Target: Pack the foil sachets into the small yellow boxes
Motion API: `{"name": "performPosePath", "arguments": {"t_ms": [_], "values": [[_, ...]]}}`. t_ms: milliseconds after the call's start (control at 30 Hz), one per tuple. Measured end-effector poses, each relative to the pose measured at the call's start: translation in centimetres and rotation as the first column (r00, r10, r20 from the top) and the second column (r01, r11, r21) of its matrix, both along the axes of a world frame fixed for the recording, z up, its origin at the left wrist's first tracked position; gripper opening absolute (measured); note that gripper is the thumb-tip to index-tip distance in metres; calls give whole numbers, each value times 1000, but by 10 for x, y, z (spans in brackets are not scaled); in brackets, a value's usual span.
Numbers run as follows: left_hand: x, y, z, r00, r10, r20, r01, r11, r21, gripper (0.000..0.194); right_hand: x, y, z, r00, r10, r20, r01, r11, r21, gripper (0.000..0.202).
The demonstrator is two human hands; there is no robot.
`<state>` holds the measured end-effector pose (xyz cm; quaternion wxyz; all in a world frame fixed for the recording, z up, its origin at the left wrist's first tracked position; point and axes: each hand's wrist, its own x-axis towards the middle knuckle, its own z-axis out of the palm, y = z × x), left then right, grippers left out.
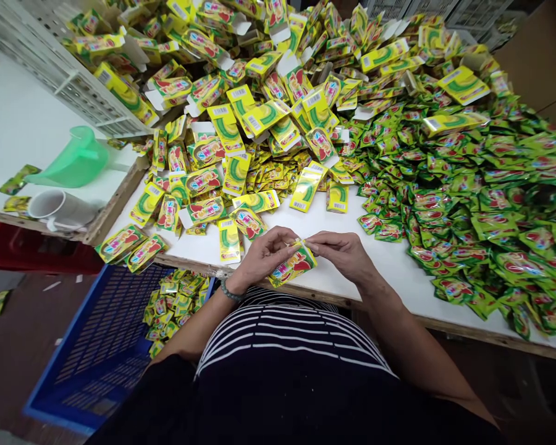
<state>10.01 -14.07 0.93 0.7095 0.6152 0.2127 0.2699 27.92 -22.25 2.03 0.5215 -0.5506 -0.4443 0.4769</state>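
A small yellow-green printed carton [293, 267] with red fruit on its face is held between my hands, just over the table's front edge. My left hand [269, 254] is closed around its left side, thumb lying along the top. At the carton's upper corner, the fingers of my right hand [340, 250] pinch a white end flap. What is inside the carton cannot be seen. Straight ahead lie loose yellow cartons [306, 185], some with open white flaps. Small green sachets [449, 216] are heaped to the right of my right hand.
A blue crate [97, 321] with small yellow-green packets [176, 303] stands below the table on the left. A green scoop [76, 162] and a white mug [60, 207] rest on a side surface. A white plastic basket [69, 74] borders the pile.
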Motion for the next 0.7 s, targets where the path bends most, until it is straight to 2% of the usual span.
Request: {"name": "performPosePath", "arguments": {"t_ms": [133,267,433,567,700], "values": [[0,0,0,1000,-9,25,10,999,-49,37,-3,2,-1,999,-20,33,19,1000,11,24],[-2,5,1,998,-54,19,56,994,-95,35,-7,3,-2,994,-38,99,35,999,38,28],[-5,11,4,994,-105,-6,103,982,-160,33,-12,3,3,966,-30,256,2,994,109,20],[-5,10,2,1000,-12,23,16,980,-198,37,-17,0,6,919,-56,389,-38,973,229,23],[-4,8,-4,994,96,53,-82,969,-232,49,-26,-3,-1,947,-50,318,-26,973,230,30]]}}
